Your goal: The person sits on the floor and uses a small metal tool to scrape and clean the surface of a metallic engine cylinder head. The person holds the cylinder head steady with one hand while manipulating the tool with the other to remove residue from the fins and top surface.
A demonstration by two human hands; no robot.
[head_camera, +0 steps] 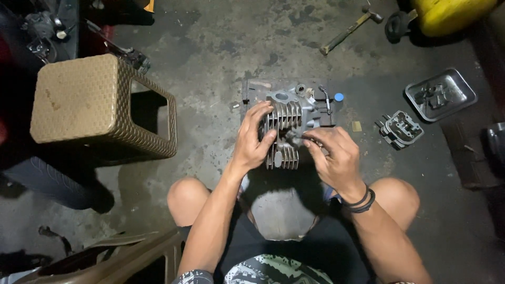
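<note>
Left hand (252, 139) clamped on the finned cylinder head (286, 129), fingers wrapped over its left side. Right hand (334, 152) pinches a small part (294, 138) at the head's right face, just beside the left thumb. Head's long axis runs away from the body, standing on the floor (210, 105).

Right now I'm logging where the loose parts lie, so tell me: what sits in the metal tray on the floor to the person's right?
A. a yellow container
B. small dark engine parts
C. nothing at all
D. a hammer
B: the metal tray holds small dark engine parts; the hammer and yellow container lie elsewhere on the floor.
</note>
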